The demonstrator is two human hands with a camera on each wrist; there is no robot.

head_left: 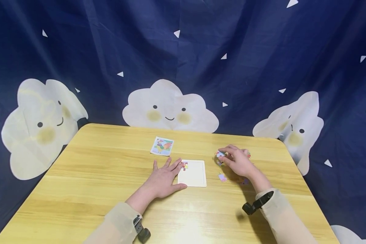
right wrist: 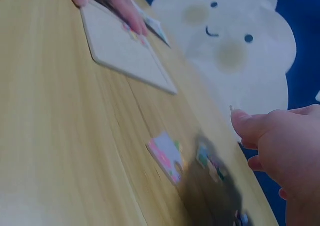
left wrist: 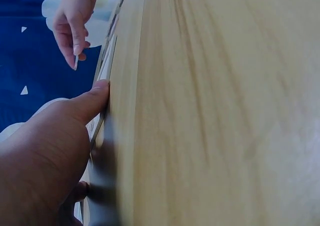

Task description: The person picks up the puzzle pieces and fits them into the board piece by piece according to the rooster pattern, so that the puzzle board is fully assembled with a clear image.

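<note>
A white square puzzle board (head_left: 192, 178) lies on the table, a small colourful puzzle piece (head_left: 185, 166) in its upper left corner. My left hand (head_left: 162, 179) rests at the board's left side with fingers spread, the thumb on the lower edge and the index fingertip by that piece. To the right of the board, my right hand (head_left: 240, 163) pinches another puzzle piece (head_left: 220, 154) between thumb and fingers, raised above the table. In the left wrist view this held piece (left wrist: 76, 62) shows as a thin edge. A loose purple-and-pink piece (right wrist: 166, 157) lies below the right hand.
More loose pieces (right wrist: 211, 161) lie around and under the right hand, partly hidden by it. A square picture card (head_left: 162, 146) lies behind the left hand. The wooden table (head_left: 79, 189) ends at a dark blue curtain (head_left: 183, 67) with clouds.
</note>
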